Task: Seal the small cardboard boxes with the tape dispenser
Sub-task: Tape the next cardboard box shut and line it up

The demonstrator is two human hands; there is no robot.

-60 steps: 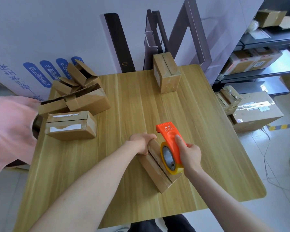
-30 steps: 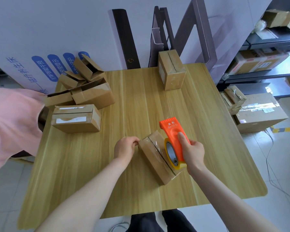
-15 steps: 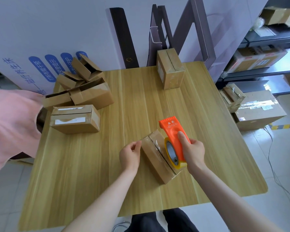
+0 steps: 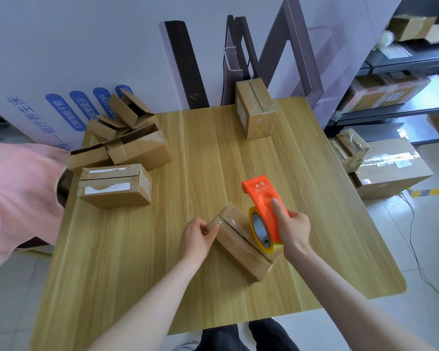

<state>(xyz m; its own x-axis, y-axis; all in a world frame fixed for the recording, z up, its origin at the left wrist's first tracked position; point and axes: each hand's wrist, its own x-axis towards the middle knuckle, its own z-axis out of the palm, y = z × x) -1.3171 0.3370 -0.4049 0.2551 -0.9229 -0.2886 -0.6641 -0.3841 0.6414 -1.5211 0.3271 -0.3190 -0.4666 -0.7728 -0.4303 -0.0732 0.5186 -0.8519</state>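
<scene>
**Q:** Foreground, centre: what do the hands hold?
**A:** Left hand [image 4: 198, 236] pinches the left end of the small cardboard box [image 4: 241, 247], fingers curled against its corner. Right hand [image 4: 293, 228] grips the orange tape dispenser [image 4: 264, 201], index finger laid along its body. The tape roll rests on the box's top seam.

**Q:** Where does the box lie?
**A:** Flat on the tabletop [image 4: 208, 153], set diagonally, near the front edge.

**Q:** Middle distance, left?
**A:** A labelled box [image 4: 114, 188] lying flat, with a pile of open boxes [image 4: 127, 138] behind it. A pink sleeve [image 4: 15, 193] enters at the left edge.

**Q:** Far side?
**A:** One upright box [image 4: 256, 110] at the tabletop's far edge. Shelves [image 4: 416, 59] with cartons stand at right.
</scene>
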